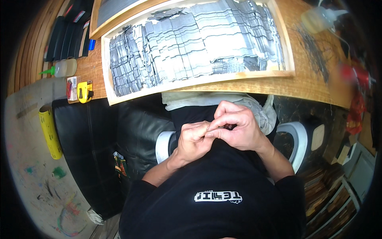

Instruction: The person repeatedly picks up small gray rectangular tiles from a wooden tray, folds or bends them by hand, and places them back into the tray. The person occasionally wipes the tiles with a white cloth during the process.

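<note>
My left hand [193,140] and my right hand [238,126] meet in front of my chest, above my lap. Both are closed, with fingertips pinched together and touching each other. Whatever they hold between them, if anything, is too small or too hidden to make out. Beyond them, on the wooden table [191,88], lies a shallow wooden tray [199,79]. Rows of thin grey and black strips [179,44] fill it, some shining in the light. Neither hand touches the tray.
A yellow utility knife [84,92] and a glue bottle [63,68] are at the table's left. Another bottle [318,20] stands at the far right, near a blurred red object [354,77]. A second wooden frame [115,14] sits behind the tray. Chair arms [166,146] flank me.
</note>
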Available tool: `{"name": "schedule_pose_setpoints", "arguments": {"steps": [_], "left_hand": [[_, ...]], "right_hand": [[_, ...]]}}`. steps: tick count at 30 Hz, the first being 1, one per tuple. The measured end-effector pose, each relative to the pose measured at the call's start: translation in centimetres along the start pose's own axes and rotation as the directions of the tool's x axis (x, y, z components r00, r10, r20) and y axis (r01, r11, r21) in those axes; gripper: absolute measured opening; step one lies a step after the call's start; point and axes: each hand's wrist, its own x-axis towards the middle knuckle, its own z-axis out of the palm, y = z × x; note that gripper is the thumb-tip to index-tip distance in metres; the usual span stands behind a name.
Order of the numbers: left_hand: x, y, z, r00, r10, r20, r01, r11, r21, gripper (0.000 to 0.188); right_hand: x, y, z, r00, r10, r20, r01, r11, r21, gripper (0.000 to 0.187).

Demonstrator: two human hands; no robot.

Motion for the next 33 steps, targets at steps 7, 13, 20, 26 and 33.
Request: {"name": "schedule_pose_setpoints", "arguments": {"steps": [7,13,20,26,33], "left_hand": [[1.7,0.0,-1.7,0.975,0.017,0.222,-0.011,1.0,-0.026,0.006],[2.6,0.2,-1.7,0.974,0.045,0.22,-0.012,0.989,-0.15,0.026],[2.3,-0.4,-1.6,0.969,0.06,0.238,-0.045,0.997,-0.07,0.013],[2.4,0.1,-1.5,0.974,0.068,0.218,-0.057,0.997,-0.054,0.013],[2.3,-0.1,-1.4,0.972,0.062,0.225,-0.049,0.997,-0.064,0.015]], "right_hand": [[-0.9,0.2,1.2,0.942,-0.3,-0.154,0.249,0.927,-0.282,0.02],[-1.9,-0.5,0.6,0.959,-0.096,-0.267,0.091,0.995,-0.032,0.028],[-2.4,-0.8,0.8,0.976,-0.081,-0.204,0.04,0.98,-0.197,0.026],[-2.2,-0.6,0.6,0.978,-0.096,-0.186,0.062,0.982,-0.179,0.023],[-2.2,-0.3,0.4,0.981,-0.075,-0.18,0.051,0.989,-0.136,0.023]]}}
